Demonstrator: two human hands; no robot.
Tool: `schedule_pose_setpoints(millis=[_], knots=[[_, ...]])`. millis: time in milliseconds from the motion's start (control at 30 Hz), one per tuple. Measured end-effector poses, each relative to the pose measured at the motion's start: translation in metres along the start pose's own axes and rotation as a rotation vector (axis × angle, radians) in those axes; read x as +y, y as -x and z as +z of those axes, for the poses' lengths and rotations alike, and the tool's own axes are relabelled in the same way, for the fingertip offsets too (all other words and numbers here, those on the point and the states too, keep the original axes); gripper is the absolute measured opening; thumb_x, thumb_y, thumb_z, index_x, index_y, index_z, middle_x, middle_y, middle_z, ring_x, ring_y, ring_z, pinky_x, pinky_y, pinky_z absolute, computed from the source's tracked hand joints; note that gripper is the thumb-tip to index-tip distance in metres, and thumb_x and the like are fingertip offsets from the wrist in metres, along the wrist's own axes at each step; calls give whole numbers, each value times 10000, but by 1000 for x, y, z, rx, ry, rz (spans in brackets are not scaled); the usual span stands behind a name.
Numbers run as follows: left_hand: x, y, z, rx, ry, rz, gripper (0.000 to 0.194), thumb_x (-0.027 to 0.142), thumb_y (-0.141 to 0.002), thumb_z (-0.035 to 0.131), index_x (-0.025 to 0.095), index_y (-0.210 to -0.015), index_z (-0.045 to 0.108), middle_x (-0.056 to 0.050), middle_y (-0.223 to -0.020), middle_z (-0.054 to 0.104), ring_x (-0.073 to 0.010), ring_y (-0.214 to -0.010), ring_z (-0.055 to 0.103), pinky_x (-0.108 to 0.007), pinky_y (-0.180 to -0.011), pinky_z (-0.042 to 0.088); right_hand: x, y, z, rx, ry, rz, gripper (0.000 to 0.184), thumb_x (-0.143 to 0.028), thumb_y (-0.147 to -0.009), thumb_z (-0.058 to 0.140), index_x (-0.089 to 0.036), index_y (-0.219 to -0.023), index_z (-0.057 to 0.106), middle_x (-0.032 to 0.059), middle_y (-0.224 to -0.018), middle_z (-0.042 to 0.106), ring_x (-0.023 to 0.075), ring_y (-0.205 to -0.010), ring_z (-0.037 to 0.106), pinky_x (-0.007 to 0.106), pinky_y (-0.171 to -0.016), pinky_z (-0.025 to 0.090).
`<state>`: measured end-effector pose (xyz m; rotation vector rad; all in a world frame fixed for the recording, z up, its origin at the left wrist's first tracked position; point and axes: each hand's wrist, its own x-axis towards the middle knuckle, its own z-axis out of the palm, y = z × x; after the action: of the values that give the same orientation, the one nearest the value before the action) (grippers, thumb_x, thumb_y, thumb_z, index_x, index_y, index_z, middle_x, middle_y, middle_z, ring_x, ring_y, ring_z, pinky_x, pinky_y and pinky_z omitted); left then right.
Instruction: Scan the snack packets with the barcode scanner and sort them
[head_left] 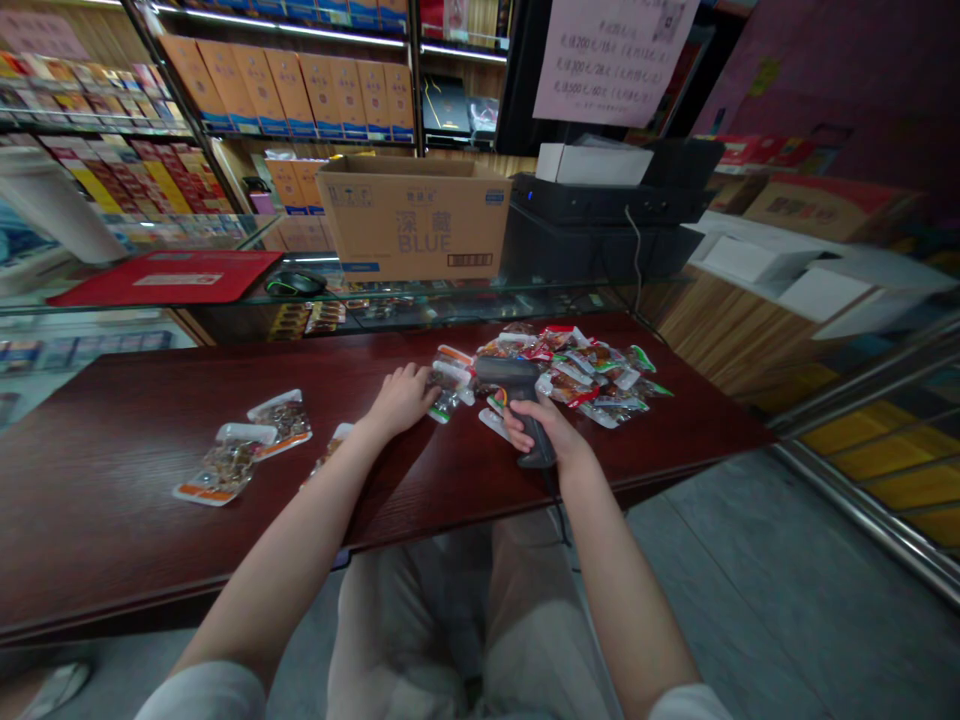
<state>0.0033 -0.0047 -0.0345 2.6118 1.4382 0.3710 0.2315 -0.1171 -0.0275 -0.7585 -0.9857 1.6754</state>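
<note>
My right hand [544, 425] is wrapped round the handle of a dark barcode scanner [510, 374], whose head points left and whose cable hangs down past the table edge. My left hand [401, 402] rests low over the table, its fingertips closed on the edge of a clear snack packet [448, 388] in front of the scanner. Right of the scanner lies a heap of sealed snack packets [592, 375] with red, green and white edges. Two orange-edged packets [223, 465] lie to the left, and another packet [330, 450] is partly hidden behind my left forearm.
A dark red wooden table [112, 430] spans the front. Behind it, a glass counter bears an open cardboard box [416, 225], a mouse [296, 283], a red mat [169, 277] and black equipment [600, 235]. Metal rails [862, 510] stand at the right.
</note>
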Motion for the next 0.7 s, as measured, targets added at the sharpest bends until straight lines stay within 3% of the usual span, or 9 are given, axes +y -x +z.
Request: schedule_pose_setpoints(millis=[333, 533, 700], knots=[[2, -1, 1, 9, -7, 5, 383, 355, -924, 447, 124, -1196, 584, -171, -1161, 575, -309, -1077, 578, -437, -941, 448, 1, -1, -2, -12, -4, -10, 254, -310, -791, 652, -181, -925, 480, -96, -527, 477, 47, -321, 364, 180, -333, 263], [-1, -5, 3, 45, 190, 42, 342, 270, -870, 496, 85, -1132, 616, -155, -1058, 621, -267, -1007, 611, -369, -932, 461, 2, -1, -2, -12, -9, -16, 257, -298, -789, 649, -182, -941, 478, -94, -530, 486, 50, -322, 372, 177, -331, 273], [-7, -9, 4, 8, 462, -55, 266, 298, -786, 577, 127, -979, 644, -52, -804, 637, -207, -743, 615, -336, -741, 484, 2, -2, -2, -8, -8, -8, 255, -304, -783, 652, -180, -926, 481, -92, -524, 484, 48, -318, 363, 179, -324, 271]])
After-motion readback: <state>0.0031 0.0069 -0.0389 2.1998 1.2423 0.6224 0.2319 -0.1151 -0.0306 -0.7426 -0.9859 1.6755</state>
